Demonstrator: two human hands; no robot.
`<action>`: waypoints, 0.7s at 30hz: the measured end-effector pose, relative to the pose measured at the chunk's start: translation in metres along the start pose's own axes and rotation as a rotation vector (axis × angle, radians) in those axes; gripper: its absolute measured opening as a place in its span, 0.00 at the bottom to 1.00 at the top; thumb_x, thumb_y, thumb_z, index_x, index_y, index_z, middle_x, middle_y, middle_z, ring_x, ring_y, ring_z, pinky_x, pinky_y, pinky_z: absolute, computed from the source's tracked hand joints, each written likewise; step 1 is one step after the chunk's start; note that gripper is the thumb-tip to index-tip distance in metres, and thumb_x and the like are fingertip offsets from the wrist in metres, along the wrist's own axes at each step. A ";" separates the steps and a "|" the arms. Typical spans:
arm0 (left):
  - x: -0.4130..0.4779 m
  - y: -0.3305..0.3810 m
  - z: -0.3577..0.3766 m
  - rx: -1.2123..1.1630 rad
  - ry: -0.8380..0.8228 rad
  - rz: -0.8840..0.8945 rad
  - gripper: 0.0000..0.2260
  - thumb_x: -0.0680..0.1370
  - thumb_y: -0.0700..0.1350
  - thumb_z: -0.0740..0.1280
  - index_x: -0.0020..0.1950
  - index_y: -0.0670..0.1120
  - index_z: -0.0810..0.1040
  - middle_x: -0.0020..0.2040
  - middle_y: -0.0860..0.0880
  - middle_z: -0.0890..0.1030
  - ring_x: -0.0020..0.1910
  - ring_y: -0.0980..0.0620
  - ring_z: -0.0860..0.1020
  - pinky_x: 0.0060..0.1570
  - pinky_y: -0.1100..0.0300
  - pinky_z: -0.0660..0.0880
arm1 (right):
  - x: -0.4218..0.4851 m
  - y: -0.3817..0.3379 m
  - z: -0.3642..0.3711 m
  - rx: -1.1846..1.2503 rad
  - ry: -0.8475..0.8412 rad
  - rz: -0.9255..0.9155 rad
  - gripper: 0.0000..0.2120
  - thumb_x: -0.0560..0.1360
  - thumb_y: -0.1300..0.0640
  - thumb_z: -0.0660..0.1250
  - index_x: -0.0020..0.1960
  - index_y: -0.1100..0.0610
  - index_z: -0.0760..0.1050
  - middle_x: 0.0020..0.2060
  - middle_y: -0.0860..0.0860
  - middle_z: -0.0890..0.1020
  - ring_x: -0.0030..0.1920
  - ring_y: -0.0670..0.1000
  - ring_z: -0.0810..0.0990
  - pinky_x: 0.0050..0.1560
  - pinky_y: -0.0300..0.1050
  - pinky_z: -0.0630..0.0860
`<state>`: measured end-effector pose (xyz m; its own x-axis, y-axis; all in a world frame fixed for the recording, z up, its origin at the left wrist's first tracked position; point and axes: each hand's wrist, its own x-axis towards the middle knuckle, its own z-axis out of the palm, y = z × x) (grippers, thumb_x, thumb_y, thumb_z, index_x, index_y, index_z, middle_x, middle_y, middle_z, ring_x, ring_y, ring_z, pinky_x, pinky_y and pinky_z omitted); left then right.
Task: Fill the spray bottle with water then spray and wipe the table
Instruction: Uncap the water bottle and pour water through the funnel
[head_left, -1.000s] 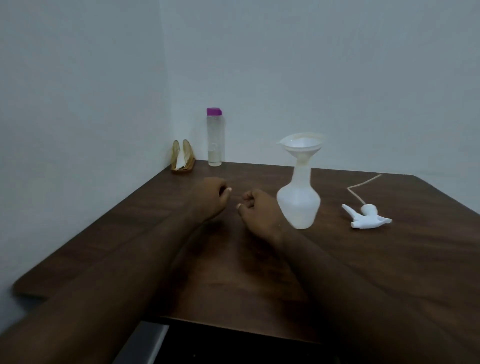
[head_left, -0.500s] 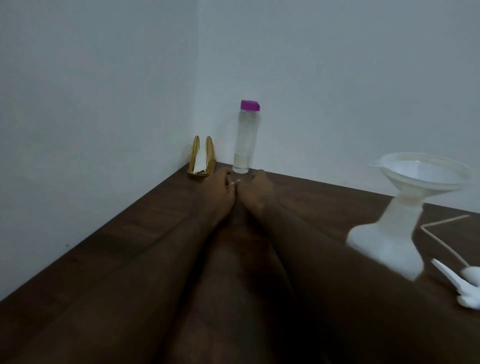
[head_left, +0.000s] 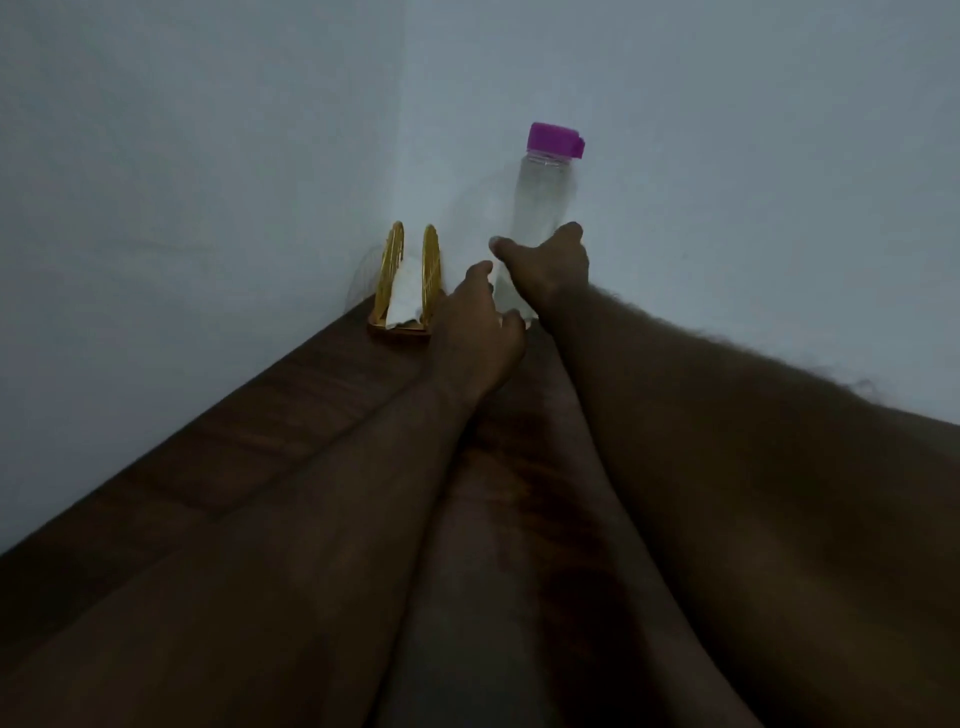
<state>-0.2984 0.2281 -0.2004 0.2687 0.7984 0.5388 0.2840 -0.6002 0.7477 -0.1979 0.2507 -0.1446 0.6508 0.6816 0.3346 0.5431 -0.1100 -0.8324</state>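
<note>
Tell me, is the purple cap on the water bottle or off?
On: the purple cap sits on top of the clear water bottle.

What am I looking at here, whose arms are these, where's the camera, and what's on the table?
There is no machine here: these are a person's two bare arms, seen from one camera worn on the head, looking forward and down. They stretch across a dark wooden table toward its far corner. There a clear water bottle with a purple cap stands beside a gold napkin holder with white paper in it. The right hand curves around the bottle's middle; the picture is too dim to tell if it grips yet. The left hand, fingers loose, is near the bottle's base, holding nothing.
</note>
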 end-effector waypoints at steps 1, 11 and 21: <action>0.000 -0.002 -0.001 -0.009 -0.009 -0.002 0.27 0.78 0.40 0.64 0.76 0.41 0.61 0.71 0.40 0.71 0.69 0.44 0.70 0.67 0.48 0.69 | 0.003 -0.001 0.003 -0.001 0.021 -0.002 0.36 0.70 0.46 0.74 0.69 0.62 0.63 0.65 0.58 0.72 0.64 0.58 0.74 0.59 0.48 0.73; -0.009 0.005 -0.011 -0.008 0.009 -0.017 0.25 0.78 0.37 0.63 0.75 0.40 0.63 0.69 0.41 0.73 0.67 0.45 0.72 0.66 0.54 0.70 | -0.020 -0.003 -0.011 -0.129 0.004 -0.062 0.27 0.75 0.51 0.69 0.65 0.64 0.64 0.55 0.55 0.77 0.58 0.57 0.77 0.48 0.43 0.70; -0.062 0.039 -0.028 0.043 -0.031 0.115 0.12 0.82 0.39 0.57 0.57 0.39 0.79 0.48 0.42 0.81 0.45 0.51 0.77 0.43 0.67 0.66 | -0.121 -0.006 -0.082 -0.140 -0.048 -0.049 0.29 0.74 0.48 0.71 0.65 0.62 0.64 0.60 0.58 0.77 0.60 0.59 0.77 0.55 0.49 0.74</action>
<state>-0.3297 0.1565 -0.1945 0.3298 0.7227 0.6074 0.2891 -0.6898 0.6638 -0.2366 0.1093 -0.1441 0.5974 0.7219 0.3493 0.6444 -0.1729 -0.7448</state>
